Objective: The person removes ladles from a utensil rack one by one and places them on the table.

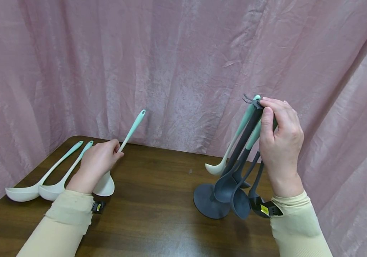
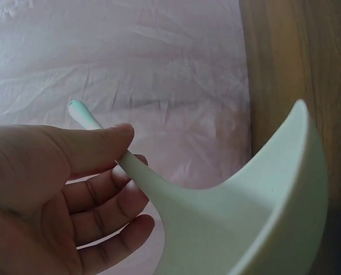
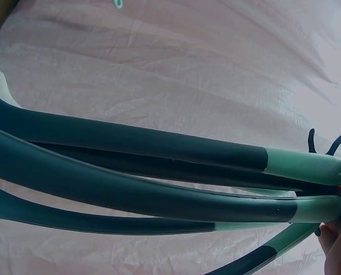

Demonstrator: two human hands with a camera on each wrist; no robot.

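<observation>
At the left side of the table (image 1: 157, 207), the left hand (image 1: 98, 160) pinches a pale ladle (image 1: 105, 185), its handle (image 1: 136, 123) slanting up and rightward; well apart, to the right, the right hand (image 1: 283, 132) holds the top of the dark stand (image 1: 242, 143).

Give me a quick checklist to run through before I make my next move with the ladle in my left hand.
1. Grip on the ladle: ok, your left hand pinches its handle.
2. Hanging hole uncovered: ok, it sits beyond your fingers.
3. Stand held: ok, your right hand grips it at the top.
4. Bare prongs on the stand: ok, two appear to have nothing hanging on them.
5. Base fully flat on the table: cannot tell from these angles.
6. Two other ladles out of the way: ok, they lie at the left, away from the stand.
</observation>
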